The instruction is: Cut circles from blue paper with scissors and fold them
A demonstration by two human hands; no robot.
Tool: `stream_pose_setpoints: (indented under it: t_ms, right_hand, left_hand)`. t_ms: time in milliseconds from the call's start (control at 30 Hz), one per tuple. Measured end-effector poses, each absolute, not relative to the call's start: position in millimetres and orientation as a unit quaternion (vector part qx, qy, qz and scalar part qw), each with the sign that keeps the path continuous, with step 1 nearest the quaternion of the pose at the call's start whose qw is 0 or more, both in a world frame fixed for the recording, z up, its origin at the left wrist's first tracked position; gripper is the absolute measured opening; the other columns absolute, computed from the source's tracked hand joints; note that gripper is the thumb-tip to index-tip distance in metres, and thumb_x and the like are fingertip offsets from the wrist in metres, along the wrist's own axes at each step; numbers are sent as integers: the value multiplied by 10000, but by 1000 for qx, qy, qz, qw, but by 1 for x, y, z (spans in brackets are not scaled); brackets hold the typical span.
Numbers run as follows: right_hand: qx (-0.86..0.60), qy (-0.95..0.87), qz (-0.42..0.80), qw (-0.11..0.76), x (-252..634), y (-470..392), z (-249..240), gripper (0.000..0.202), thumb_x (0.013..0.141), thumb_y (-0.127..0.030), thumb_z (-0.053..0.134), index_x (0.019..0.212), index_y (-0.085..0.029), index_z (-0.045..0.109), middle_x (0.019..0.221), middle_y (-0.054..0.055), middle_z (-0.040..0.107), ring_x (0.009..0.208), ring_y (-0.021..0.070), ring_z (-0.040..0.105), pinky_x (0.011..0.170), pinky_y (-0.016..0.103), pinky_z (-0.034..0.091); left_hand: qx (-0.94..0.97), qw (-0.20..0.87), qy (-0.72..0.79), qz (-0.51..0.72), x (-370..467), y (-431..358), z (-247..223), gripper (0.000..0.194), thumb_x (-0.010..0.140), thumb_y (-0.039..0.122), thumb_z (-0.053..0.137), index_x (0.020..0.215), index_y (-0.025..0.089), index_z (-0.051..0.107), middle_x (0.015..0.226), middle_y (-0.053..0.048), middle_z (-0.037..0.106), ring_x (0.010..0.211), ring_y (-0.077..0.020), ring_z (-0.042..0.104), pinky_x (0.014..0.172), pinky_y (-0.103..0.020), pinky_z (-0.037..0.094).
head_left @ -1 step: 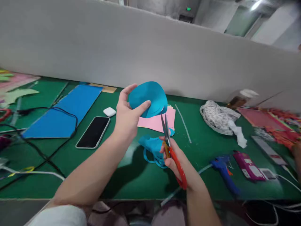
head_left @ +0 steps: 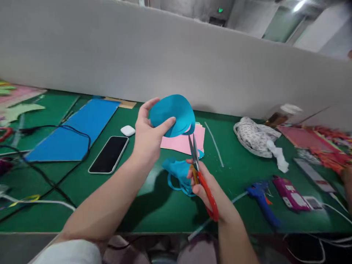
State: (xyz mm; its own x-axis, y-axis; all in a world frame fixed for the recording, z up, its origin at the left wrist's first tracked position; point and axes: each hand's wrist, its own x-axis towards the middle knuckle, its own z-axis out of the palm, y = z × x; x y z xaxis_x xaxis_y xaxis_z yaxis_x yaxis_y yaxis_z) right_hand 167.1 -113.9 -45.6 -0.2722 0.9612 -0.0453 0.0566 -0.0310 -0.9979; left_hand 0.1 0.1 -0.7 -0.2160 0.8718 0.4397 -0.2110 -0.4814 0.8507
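Head view — blue paper (head_left: 172, 109) pinched in left hand (head_left: 148, 137), beyond right hand (head_left: 216, 191) — clamped on scissors (head_left: 203, 180).

Both arms are bare where I can see them, reaching inward toward each other. The left forearm (head_left: 107, 205) slants up from the lower left, and past the wrist the left hand (head_left: 148, 132) tips more steeply upward. Its thumb (head_left: 167, 126) stretches across to the right in front, while the fingers (head_left: 147, 105) arch up and around behind, closed in a pinch. The right forearm (head_left: 233, 233) rises from the bottom, leaning left; the right hand (head_left: 203, 183) sits lower and closer to the body, its digits bent into a grip. The two hands stay clear of each other.
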Motion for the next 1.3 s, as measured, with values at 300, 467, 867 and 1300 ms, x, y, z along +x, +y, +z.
stream_pose_setpoints:
  t_ms: [300, 467, 867, 1300]
  right_hand:
    - [-445, -485, 565, 497, 159, -109, -53, 915, 478, -787, 696, 1209, -285, 472, 840, -13, 487, 599, 104, 440, 544, 261, 421]
    - [-438, -501, 546, 509, 155, -109, -57, 905, 534, -808, 641, 1236, -263, 470, 849, -7, 506, 609, 109, 459, 571, 276, 410]
    - [-433, -475, 564, 519, 152, -108, -65, 929, 502, -790, 679, 1234, -255, 482, 851, -9, 515, 605, 103, 463, 540, 256, 421]
    - [-481, -565, 429, 515, 160, -104, -68, 850, 637, -815, 557, 1283, -277, 432, 837, 9, 529, 615, 135, 517, 593, 304, 491]
  left_hand:
    - [583, 150, 389, 697, 9, -17, -1, 566, 692, 209, 760, 1207, 277, 535, 1295, -51, 541, 1137, -248, 576, 839, -356, 581]
    - [596, 79, 398, 693, 16, -31, 1, 521, 701, 204, 763, 1177, 269, 563, 1207, -33, 592, 1194, -246, 528, 944, -384, 526]
    - [592, 157, 422, 669, 18, -30, -4, 520, 704, 217, 764, 1181, 277, 568, 1216, -38, 582, 1052, -216, 607, 732, -291, 588]
    - [607, 226, 407, 644, 29, -38, -7, 478, 729, 205, 736, 1169, 271, 561, 1194, -20, 594, 1060, -191, 606, 774, -280, 585]
